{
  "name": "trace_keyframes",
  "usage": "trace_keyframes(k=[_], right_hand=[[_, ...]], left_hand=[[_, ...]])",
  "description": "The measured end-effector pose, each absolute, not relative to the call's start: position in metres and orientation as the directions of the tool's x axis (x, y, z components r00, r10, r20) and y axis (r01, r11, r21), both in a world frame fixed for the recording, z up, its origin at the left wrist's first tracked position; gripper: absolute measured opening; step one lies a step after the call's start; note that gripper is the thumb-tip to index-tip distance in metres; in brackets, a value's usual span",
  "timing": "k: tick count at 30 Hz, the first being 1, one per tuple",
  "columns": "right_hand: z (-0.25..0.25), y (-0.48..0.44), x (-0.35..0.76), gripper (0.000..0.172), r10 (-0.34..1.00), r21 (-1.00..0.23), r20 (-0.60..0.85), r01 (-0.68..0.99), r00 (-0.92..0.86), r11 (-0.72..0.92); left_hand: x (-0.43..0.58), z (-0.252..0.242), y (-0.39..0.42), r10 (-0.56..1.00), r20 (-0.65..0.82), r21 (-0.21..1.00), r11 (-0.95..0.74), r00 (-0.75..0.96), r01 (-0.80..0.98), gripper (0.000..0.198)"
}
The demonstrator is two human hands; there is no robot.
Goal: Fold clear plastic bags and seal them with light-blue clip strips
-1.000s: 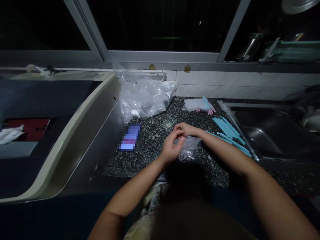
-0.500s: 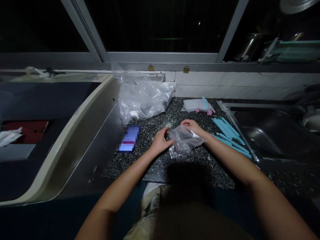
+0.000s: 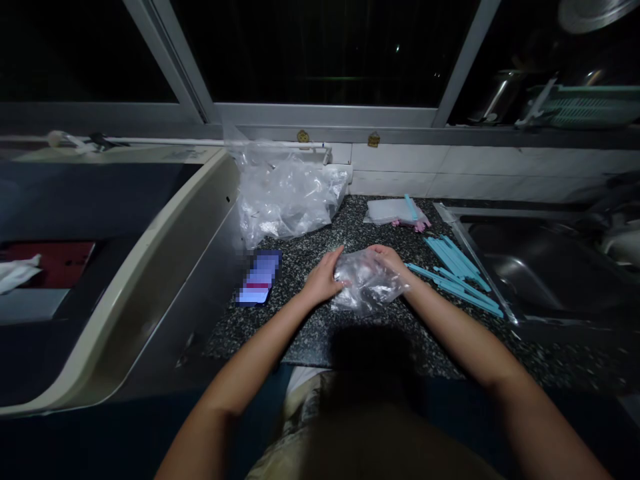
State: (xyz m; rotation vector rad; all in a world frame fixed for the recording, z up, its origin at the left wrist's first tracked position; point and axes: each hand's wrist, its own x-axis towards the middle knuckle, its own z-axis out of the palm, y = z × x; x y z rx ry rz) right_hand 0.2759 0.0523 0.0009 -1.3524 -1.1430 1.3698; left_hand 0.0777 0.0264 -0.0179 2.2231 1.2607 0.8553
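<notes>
A small clear plastic bag (image 3: 367, 283) lies on the dark speckled counter (image 3: 310, 320) in front of me. My left hand (image 3: 323, 277) presses against its left side with curled fingers. My right hand (image 3: 387, 257) grips its upper right edge. Both hands hold the bag between them. What is inside the bag is too dim to make out.
A phone (image 3: 259, 277) lies left of my hands. A big crumpled clear bag (image 3: 287, 190) leans at the back wall. Several teal sticks (image 3: 457, 270) lie at the right beside a steel sink (image 3: 545, 267). A flat stack of clear bags (image 3: 393, 210) sits behind. A beige appliance (image 3: 125, 267) stands left.
My hands parted from a tight pinch over the bag, spread it open, then closed in on its two sides and lowered it onto the counter.
</notes>
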Motion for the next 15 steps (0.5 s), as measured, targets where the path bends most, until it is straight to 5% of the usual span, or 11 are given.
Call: trace_keyframes(k=[6,11,15], right_hand=[[-0.005,0.044,0.263,0.023,0.984,-0.983,-0.176,-0.049,-0.006,-0.176],[-0.013,0.041,0.26,0.021,0.999,-0.997,-0.043,-0.067,-0.016,-0.044],[-0.016,0.043,0.26,0.022,1.0,-1.0,-0.006,-0.019,-0.01,-0.006]], left_hand=[[0.082,-0.019,0.039,0.884,0.385,0.735,-0.467,0.264,0.492,0.025],[0.078,-0.029,0.044,0.957,0.25,0.934,-0.278,0.146,0.226,0.019],[0.079,-0.028,0.04,0.965,0.241,0.961,-0.252,0.103,0.117,0.022]])
